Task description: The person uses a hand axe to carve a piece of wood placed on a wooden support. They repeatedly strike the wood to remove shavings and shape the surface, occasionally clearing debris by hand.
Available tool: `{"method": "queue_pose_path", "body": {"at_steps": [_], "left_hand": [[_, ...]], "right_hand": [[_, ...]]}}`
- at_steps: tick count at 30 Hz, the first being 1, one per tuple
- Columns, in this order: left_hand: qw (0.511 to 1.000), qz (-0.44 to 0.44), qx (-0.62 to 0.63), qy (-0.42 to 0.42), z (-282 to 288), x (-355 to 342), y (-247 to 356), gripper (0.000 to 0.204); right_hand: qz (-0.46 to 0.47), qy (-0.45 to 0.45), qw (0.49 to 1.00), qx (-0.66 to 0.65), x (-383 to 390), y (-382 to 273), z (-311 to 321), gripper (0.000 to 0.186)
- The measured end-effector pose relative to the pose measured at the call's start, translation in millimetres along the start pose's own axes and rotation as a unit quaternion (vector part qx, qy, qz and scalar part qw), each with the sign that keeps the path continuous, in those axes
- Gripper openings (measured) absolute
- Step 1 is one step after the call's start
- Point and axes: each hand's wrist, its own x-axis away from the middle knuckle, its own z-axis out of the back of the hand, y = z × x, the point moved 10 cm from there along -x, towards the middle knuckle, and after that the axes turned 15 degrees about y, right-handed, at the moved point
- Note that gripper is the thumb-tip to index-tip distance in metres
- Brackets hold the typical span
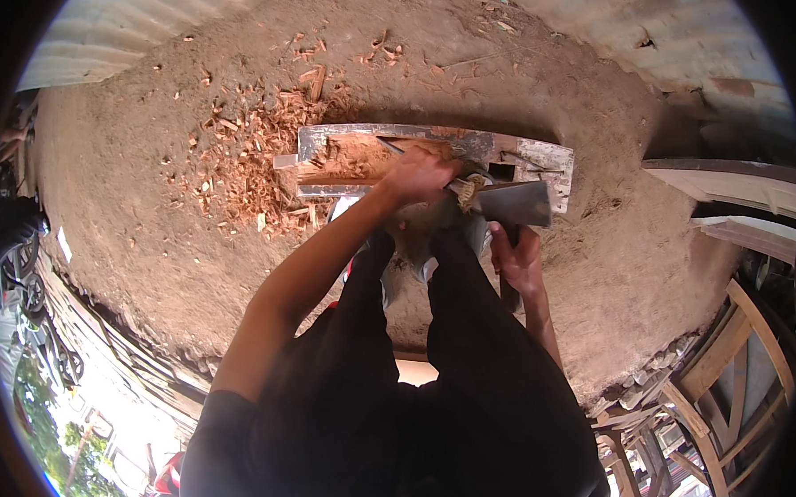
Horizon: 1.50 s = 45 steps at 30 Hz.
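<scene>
My left hand (419,174) is closed over the middle of a worn wooden workpiece (546,162) with a hollowed, orange-brown trough; what it grips is hidden. A thin dark metal rod (389,145) shows just left of its fingers. My right hand (517,263) is wrapped round the dark handle of a hatchet-like tool, whose broad steel blade (515,202) lies across the workpiece's right part. A pale, frayed lump (467,191) sits between my left hand and the blade.
Wood shavings (242,153) are scattered over the dirt floor (116,192). Corrugated sheeting (115,23) edges the far side. Boards (721,178) and wooden frames (722,360) stand at the right. Wheeled vehicles (36,295) and part of another person (17,134) are at the left edge.
</scene>
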Motion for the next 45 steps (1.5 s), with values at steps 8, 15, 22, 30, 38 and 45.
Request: {"method": "queue_pose_path", "body": {"at_steps": [8,15,22,30,38,45], "left_hand": [[0.999,-0.010,0.007,0.040,17.3,-7.8,6.1,0.040],[0.999,0.039,0.004,-0.020,12.5,-9.6,3.3,0.036],[0.998,0.061,0.020,-0.025,19.4,-10.9,3.8,0.036],[0.998,0.053,0.005,-0.023,18.1,-13.4,-0.5,0.036],[0.996,0.086,-0.004,-0.033,16.0,-14.9,-10.2,0.039],[0.998,0.054,0.019,0.002,23.0,4.4,-9.6,0.043]], "right_hand": [[-0.028,0.013,0.999,-0.009,-7.9,9.5,-2.8,0.042],[0.016,0.005,1.000,0.001,-10.5,-7.1,-13.0,0.036],[-0.038,0.084,0.991,-0.099,-2.2,-12.8,8.1,0.039],[-0.036,0.079,0.996,-0.033,-9.6,-7.0,11.9,0.039],[-0.021,0.077,0.990,-0.115,-17.3,-15.5,5.9,0.039],[-0.038,0.009,0.999,-0.020,-22.4,-16.6,-1.7,0.041]]}}
